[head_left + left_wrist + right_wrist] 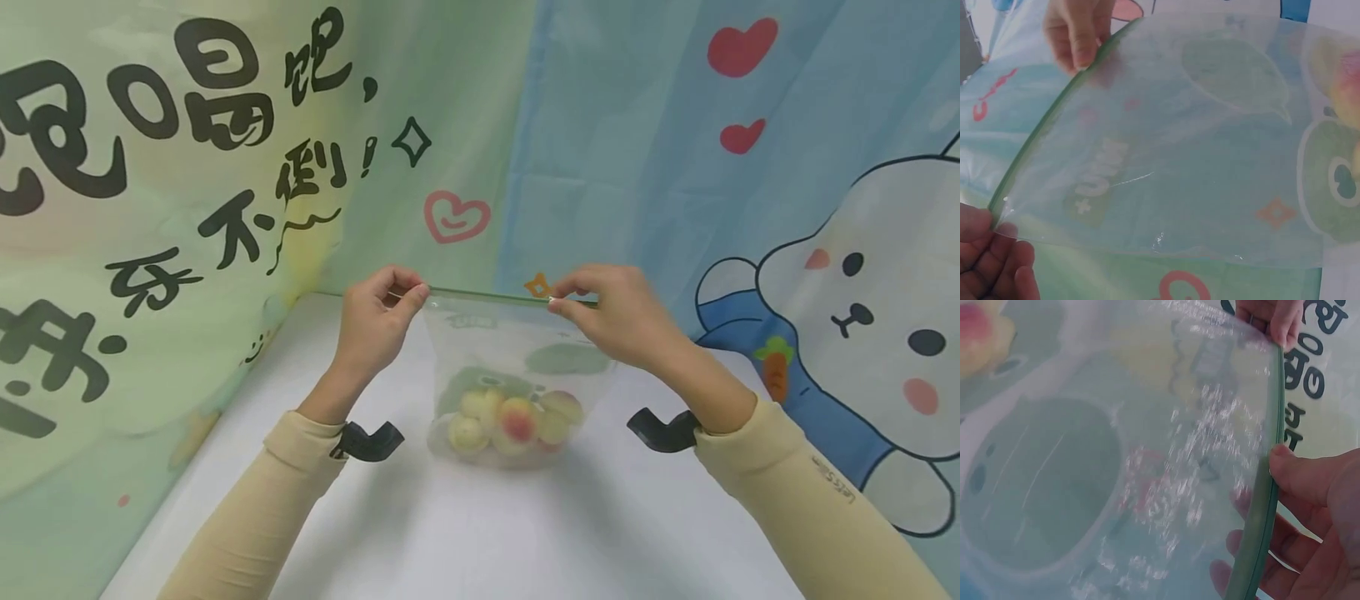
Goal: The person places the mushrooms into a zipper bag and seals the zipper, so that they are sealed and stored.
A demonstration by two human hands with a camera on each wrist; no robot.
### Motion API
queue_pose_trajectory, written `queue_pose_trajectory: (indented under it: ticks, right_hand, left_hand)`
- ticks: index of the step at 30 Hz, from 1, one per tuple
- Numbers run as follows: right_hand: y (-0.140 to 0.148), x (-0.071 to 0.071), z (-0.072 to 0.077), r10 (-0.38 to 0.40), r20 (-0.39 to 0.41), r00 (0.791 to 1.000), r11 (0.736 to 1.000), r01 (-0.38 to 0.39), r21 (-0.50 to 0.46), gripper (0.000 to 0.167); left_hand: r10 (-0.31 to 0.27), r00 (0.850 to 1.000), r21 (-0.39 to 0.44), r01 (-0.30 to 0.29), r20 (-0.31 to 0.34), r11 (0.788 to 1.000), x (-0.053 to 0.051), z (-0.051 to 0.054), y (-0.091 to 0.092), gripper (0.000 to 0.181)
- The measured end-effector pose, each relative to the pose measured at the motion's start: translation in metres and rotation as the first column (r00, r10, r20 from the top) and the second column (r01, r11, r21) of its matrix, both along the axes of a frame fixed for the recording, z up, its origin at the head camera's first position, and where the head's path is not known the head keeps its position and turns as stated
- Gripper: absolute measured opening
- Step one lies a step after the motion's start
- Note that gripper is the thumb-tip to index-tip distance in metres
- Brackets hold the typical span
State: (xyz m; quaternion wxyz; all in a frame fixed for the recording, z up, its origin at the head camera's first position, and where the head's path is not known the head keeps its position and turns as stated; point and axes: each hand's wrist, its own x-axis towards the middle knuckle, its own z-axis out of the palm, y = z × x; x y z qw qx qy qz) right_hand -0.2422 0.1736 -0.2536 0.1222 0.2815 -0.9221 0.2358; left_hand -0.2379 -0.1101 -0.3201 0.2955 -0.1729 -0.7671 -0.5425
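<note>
A clear zip bag (517,342) with a green zip strip along its top stands on the table, held up between both hands. Several peaches (517,423) lie at its bottom. My left hand (378,321) pinches the top left corner of the bag between thumb and fingers. With thumb and fingers on either side of the green strip, my right hand (622,312) pinches it right of the middle. In the right wrist view the thumb presses the strip (1266,519) from the near side, and the fingertips show through the plastic behind it.
The bag and hands are over a white table (480,533). Behind it hangs a printed cloth (420,83) with dark lettering, hearts and a white cartoon animal. Each wrist wears a black mount (371,442).
</note>
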Motion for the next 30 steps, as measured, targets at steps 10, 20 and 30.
queue_pose_trajectory:
  ticks: [10,20,30]
  right_hand:
    - [0.032,0.007,-0.001,-0.096,0.049,0.994,0.995,0.095,0.017,0.012]
    - [0.068,0.011,-0.007,-0.198,0.078,0.977,0.98,0.196,0.029,0.017]
    - [0.087,0.015,-0.017,-0.217,0.055,0.975,0.976,0.217,0.004,0.018]
  left_hand:
    - [0.009,1.0,0.005,-0.009,0.016,1.0,0.0,-0.001,-0.004,0.005]
    - [0.068,0.997,0.038,-0.07,0.046,0.997,-0.002,-0.003,-0.01,0.008]
    - [0.051,0.998,0.053,-0.054,0.047,0.997,-0.004,-0.002,-0.009,0.009]
